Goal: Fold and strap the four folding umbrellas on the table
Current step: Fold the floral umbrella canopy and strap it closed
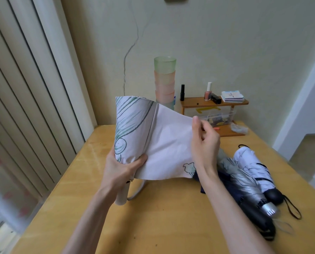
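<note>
A yellow wooden table (171, 217) stands against a pale wall, with a stack of plastic cups (165, 79) and a small shelf (215, 103) at the far side. Above the table a person holds a pale pink umbrella (164, 143) with green drawing. The left hand (121, 169) grips the gathered cloth, fingers curled around it. The right hand (206, 143) pinches the edge of one panel, stretched to the right. On the table at right lie together a silver umbrella (244, 184), a white umbrella (252, 165) and a navy umbrella (224, 182).
</note>
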{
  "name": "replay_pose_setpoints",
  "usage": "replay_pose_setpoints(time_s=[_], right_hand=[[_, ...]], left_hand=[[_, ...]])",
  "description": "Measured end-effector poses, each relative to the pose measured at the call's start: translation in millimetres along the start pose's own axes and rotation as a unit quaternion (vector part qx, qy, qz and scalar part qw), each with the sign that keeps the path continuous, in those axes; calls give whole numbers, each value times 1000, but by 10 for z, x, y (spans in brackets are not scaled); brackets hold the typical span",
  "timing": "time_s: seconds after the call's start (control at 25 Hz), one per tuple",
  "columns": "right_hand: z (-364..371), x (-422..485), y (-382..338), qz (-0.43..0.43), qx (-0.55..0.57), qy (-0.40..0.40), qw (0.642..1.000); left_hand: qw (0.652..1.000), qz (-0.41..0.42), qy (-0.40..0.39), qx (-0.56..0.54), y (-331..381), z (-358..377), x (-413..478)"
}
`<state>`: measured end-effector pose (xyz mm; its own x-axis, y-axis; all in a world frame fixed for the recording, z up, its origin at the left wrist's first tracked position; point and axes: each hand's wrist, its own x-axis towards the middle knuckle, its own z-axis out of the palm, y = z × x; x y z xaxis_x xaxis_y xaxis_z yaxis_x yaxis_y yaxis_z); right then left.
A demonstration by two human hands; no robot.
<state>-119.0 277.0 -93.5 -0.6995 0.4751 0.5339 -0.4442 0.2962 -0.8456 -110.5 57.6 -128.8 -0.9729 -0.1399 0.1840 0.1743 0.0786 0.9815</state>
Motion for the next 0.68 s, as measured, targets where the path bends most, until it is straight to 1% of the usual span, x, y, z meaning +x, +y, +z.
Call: replay_pose_setpoints(time_s=[0.08, 0.16, 0.24, 0.32, 0.4, 0.48, 0.56, 0.6, 0.68], right_hand=[[-48, 14, -4, 6, 6, -42, 999], [-101, 34, -51, 4, 0, -62, 998], [-128, 50, -180, -1, 1, -77, 997], [-110, 83, -418, 2, -2, -109, 994], [-36, 130, -750, 47, 22, -163, 985], [120, 207, -1058, 87, 38, -236, 967], [364, 266, -1298, 78, -12, -318, 945], [515, 289, -1366, 54, -54, -352, 933], [793, 318, -1415, 4, -129, -397, 909]], left_hand=[[1000, 7, 5, -13, 6, -13, 8], [1000, 4, 1, -22, 5, 8, 17], [999, -3, -24, -23, -8, 8, 30], [997, -4, -81, -6, -23, -8, 22], [988, -2, -156, -2, -21, -35, 7], [973, -8, -231, -15, 20, -22, -47], [962, -19, -274, 6, 71, 38, -78], [960, -25, -278, 25, 117, 82, -114], [964, -20, -266, 9, 245, 193, -200]])
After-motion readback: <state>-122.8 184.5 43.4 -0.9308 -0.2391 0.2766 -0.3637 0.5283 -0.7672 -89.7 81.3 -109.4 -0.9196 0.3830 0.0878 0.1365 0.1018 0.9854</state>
